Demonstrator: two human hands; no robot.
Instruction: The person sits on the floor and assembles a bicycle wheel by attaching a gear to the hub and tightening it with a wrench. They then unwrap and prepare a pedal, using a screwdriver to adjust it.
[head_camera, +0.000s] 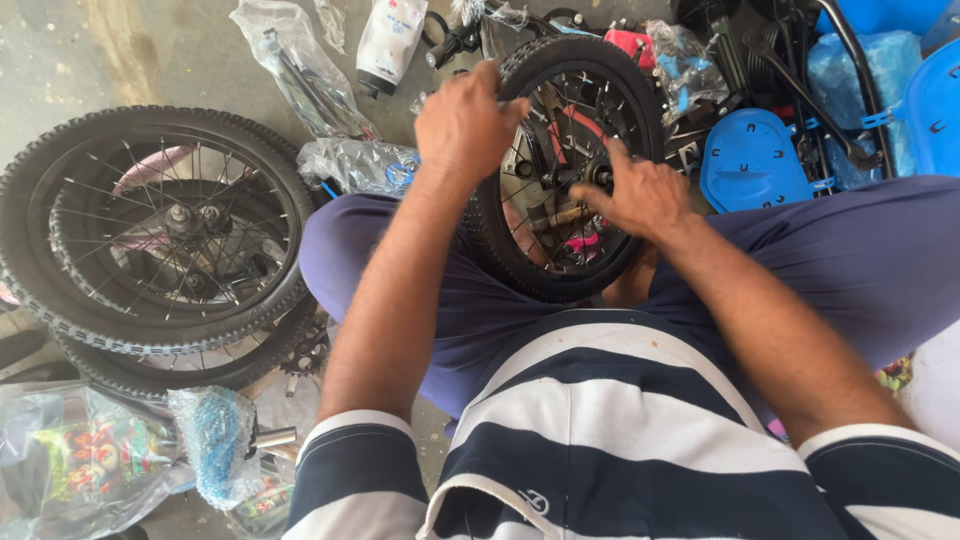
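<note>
Near me I see my striped shirt (620, 440) and my purple trousers (860, 260). I sit low on the grey floor (70, 60).

Down on the near left lies a clear bag (70, 460) with bright parts inside, and beside it a part wrapped in blue padding (213, 440).

A small black wheel (565, 165) stands upright between my knees, in the middle of the scene. My left hand (462, 125) grips the top of its tyre, on the left side. The fingers are curled over the rubber and clamped on it. My right hand (640, 195) is at the middle of the wheel. Its fingers are pressed together around the hub (590, 178), and the pointing finger sticks up along the spokes.

To the left, two more wheels (160, 240) lie flat in a pile, one on top of the other.

Farther off, behind my wheel, there are plastic bags (300, 70) with metal parts in them, and a white bottle (388, 40) lying at the far edge. On the far right I see blue plastic pieces (750, 160) and black bike parts (760, 50) all mixed up.
</note>
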